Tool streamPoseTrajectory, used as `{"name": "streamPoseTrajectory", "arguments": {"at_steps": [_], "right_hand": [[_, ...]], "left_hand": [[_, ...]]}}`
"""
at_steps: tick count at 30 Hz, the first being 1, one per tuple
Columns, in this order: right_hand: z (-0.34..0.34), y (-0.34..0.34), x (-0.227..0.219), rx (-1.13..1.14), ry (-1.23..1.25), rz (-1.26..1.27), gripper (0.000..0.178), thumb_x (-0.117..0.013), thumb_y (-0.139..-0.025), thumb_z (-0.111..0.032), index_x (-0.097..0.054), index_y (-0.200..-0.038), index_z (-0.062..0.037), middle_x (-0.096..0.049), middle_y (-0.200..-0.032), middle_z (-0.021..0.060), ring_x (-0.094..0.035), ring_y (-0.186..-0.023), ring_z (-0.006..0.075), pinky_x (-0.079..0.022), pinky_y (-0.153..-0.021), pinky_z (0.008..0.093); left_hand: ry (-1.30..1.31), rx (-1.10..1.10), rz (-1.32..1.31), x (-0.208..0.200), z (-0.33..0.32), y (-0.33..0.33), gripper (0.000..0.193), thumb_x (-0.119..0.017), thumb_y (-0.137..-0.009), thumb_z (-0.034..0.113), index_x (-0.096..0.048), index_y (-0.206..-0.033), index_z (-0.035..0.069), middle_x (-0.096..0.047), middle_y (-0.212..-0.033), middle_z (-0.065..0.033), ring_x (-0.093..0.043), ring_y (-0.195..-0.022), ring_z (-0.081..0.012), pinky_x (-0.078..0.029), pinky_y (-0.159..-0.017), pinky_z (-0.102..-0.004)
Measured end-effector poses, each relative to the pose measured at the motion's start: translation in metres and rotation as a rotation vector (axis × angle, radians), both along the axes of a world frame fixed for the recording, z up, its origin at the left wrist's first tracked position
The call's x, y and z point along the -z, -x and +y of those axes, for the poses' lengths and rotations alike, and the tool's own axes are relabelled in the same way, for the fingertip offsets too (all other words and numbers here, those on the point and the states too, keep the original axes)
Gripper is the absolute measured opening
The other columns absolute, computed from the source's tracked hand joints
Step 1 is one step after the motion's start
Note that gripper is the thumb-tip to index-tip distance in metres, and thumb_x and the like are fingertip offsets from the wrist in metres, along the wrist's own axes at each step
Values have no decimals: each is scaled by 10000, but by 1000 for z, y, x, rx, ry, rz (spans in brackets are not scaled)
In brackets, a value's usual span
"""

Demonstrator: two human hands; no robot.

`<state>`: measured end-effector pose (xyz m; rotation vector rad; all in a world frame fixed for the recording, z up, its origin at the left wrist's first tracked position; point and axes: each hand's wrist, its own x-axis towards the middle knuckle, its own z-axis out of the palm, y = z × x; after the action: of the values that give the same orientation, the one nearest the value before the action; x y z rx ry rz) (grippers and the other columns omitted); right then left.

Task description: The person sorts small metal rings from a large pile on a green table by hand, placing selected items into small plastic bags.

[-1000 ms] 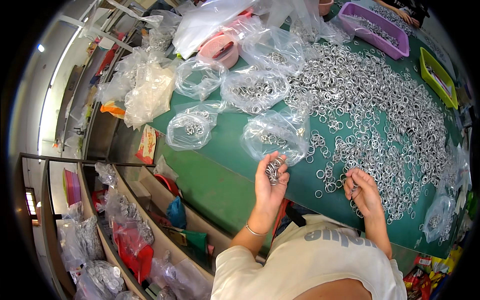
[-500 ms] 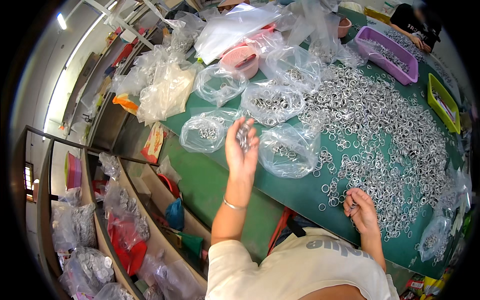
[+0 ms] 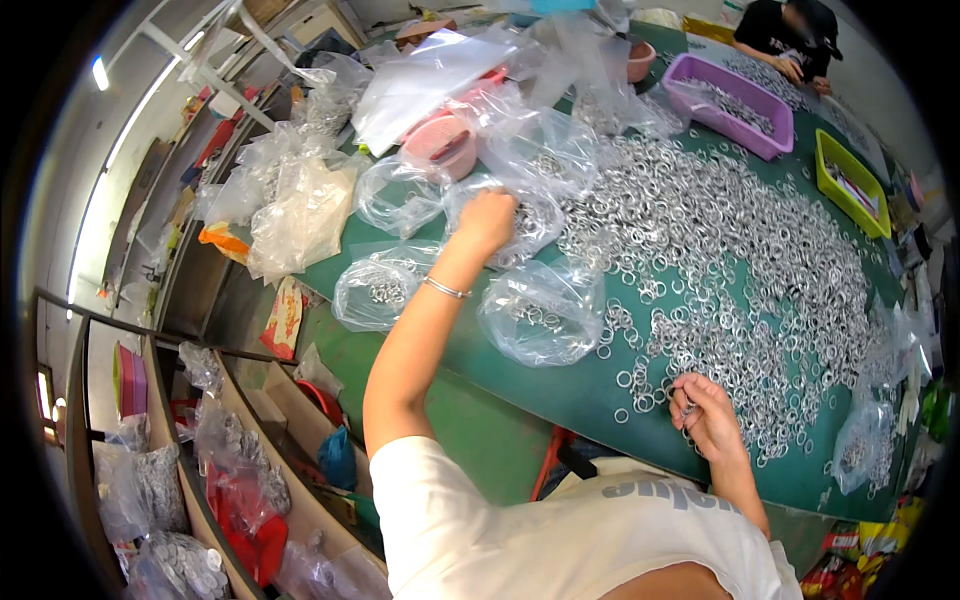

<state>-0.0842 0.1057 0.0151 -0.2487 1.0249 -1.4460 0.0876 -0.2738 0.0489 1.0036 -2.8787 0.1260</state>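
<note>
My left hand [image 3: 487,220], back up and fingers curled, reaches over an opened clear plastic bag [image 3: 540,240] with silver metal rings in it. What lies inside its fingers is hidden. My right hand [image 3: 707,413] is closed with fingertips pinched on a metal ring, at the near edge of a large pile of loose metal rings [image 3: 740,240] on the green table [image 3: 480,355]. Around my left arm stand more clear bags with rings: one nearer [image 3: 545,315], one to the left [image 3: 385,290], and one beyond [image 3: 550,150].
A pink basket [image 3: 440,145] and plastic sheets lie at the far left. A purple basin [image 3: 730,105] of rings and a green tray [image 3: 850,185] stand far right. Across the table a person [image 3: 790,45] works. Shelves with bagged parts [image 3: 155,480] line the left.
My left hand, palm up with rings in it before, has turned over and moved forward above the middle bag. My right hand stays by the pile's near edge. The whole view has shifted slightly.
</note>
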Motion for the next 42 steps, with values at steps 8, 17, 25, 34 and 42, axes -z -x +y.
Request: {"name": "streamPoseTrajectory", "arguments": {"at_steps": [8,17,25,34,42], "right_hand": [[-1,2,-11,200,176,-203,360,-434,-947,-302,-493,-1141,-5,-552,-1024,98,-528,-963,236,-420,-849,358],[1,-28,-33,-340,326,1225,457,-616,-769,-89,-480,-1202,-44,-453,-1198,118,-468,-1101,260,-429,-885,354],[-33,28,-4,-67,154,1698,143,-671,-728,-88,-630,-855,-38,-549,-882,69,-496,-861,246,-382,-768,375],[-46,13,12,-121,89,1978,32,-577,-672,-40,-579,-704,-42,-482,-845,70,-447,-867,233,-341,-771,352],[-39,25,4,-85,171,1498,89,-653,-753,-43,-576,-797,-31,-554,-950,80,-509,-902,211,-366,-856,342]], "left_hand": [[-518,98,737,-51,145,6,149,-588,-814,76,-623,-928,-12,-633,-917,-134,-626,-805,-230,-487,-687,-339],[-2648,-482,1098,50,299,24,355,-415,-962,276,-495,-1163,-5,-551,-1134,-114,-540,-1065,-211,-471,-877,-355],[-1433,-336,986,49,277,7,171,-483,-922,63,-626,-1002,15,-498,-693,29,-390,-501,-26,-304,-440,-182],[-537,-265,647,53,246,5,234,-638,-800,61,-600,-1027,17,-520,-632,-112,-492,-515,-232,-409,-507,-334],[-468,-277,581,59,223,10,277,-665,-780,105,-598,-1042,48,-545,-657,-114,-505,-526,-272,-413,-513,-372]]}}
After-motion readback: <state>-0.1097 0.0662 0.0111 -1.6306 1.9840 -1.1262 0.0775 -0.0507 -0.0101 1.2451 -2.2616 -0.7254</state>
